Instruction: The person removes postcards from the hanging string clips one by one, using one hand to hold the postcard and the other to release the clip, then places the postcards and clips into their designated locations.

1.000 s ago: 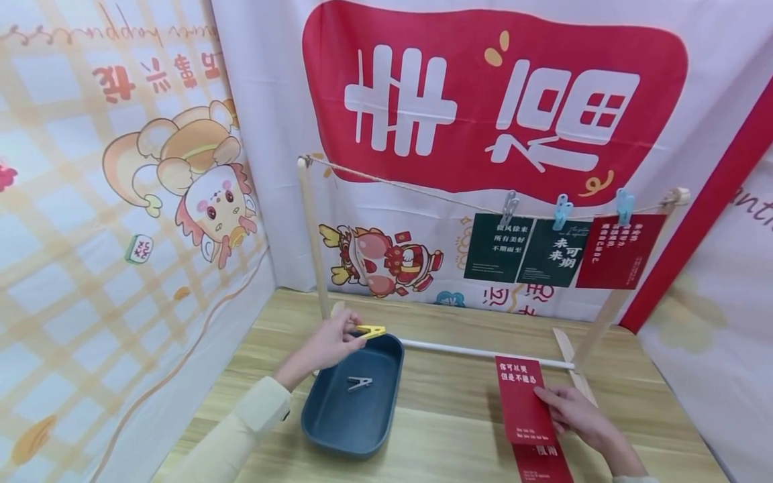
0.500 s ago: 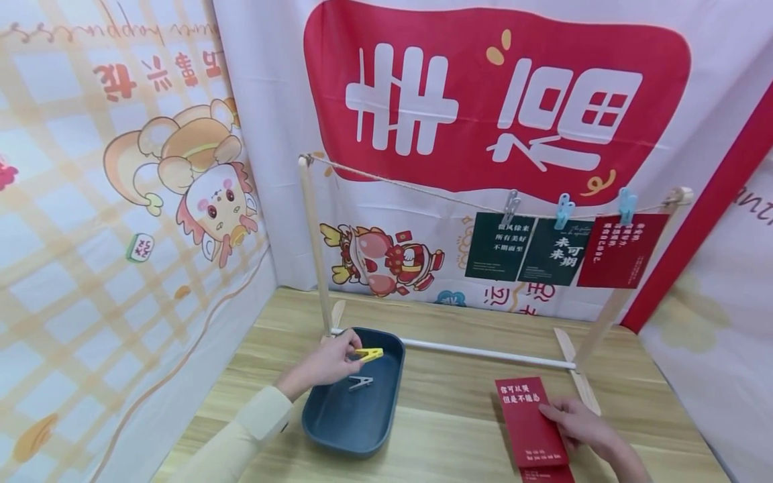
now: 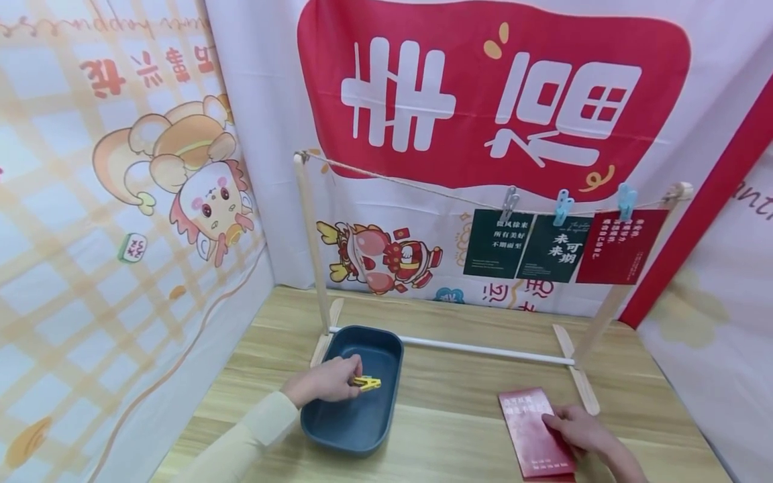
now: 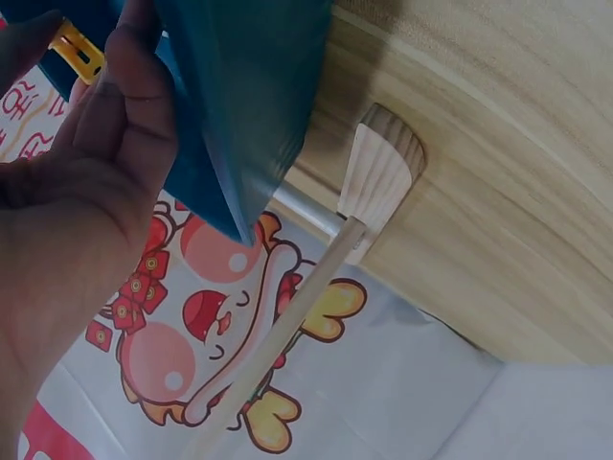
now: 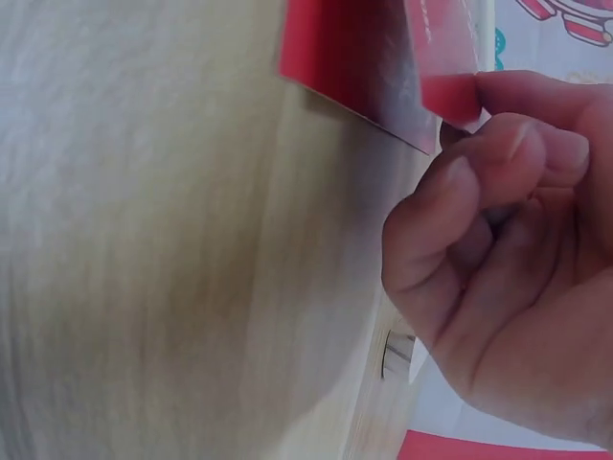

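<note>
My left hand (image 3: 328, 381) pinches a yellow clothespin (image 3: 368, 383) inside the outline of the dark blue tray (image 3: 347, 435). The left wrist view shows the clothespin (image 4: 79, 53) between thumb and fingers beside the tray's wall. At the right, my right hand (image 3: 581, 429) pinches a red card (image 3: 528, 429) by its right edge, low over the table. A second red card (image 5: 354, 67) lies beneath it, mostly covered in the head view. The grey clothespin in the tray is hidden behind my left hand.
Behind stands a wooden rack with a string (image 3: 417, 188). Two green cards (image 3: 497, 245) and a red card (image 3: 622, 248) hang on it from clothespins (image 3: 563, 208). A white bar (image 3: 477, 351) joins the rack's feet. Printed cloth (image 3: 272, 100) encloses the table.
My left hand has lowered the yellow clothespin from the tray's far end towards its middle, covering the grey one. My right hand has brought the red card lower and nearer, over the second card.
</note>
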A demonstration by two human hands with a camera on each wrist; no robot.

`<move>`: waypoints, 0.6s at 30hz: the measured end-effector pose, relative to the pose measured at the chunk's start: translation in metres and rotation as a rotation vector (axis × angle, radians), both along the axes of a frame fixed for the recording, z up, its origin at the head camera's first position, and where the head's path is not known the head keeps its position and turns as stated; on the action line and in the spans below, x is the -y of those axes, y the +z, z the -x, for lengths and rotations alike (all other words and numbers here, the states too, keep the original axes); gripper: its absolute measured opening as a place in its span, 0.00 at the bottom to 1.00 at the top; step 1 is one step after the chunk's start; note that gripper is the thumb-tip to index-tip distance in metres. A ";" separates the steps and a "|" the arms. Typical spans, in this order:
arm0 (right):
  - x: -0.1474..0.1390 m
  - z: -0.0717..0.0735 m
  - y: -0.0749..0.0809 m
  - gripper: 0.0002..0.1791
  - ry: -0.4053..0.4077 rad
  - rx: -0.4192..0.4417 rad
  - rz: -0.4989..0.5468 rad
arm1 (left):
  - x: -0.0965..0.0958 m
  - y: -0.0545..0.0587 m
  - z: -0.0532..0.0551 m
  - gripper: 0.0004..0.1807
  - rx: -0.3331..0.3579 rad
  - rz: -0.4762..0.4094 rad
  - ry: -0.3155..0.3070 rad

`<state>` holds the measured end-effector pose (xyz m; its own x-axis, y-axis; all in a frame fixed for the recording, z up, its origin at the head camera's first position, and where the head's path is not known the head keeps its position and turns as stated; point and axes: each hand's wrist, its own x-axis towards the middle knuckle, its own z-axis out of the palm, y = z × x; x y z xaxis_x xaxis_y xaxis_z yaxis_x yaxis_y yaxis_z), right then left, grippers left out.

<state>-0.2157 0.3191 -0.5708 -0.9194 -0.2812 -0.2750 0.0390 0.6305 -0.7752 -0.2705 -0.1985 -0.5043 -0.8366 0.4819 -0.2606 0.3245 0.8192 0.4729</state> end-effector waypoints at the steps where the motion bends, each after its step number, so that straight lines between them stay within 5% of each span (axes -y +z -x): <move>1: 0.000 -0.001 -0.001 0.19 -0.010 -0.007 -0.028 | 0.000 -0.001 -0.001 0.13 0.001 0.010 -0.009; 12: 0.008 -0.005 0.000 0.15 -0.186 -0.029 -0.303 | -0.006 -0.011 -0.007 0.13 0.060 0.083 0.006; 18: 0.012 -0.005 0.004 0.17 -0.197 0.017 -0.391 | -0.008 -0.017 -0.011 0.14 -0.007 0.215 -0.011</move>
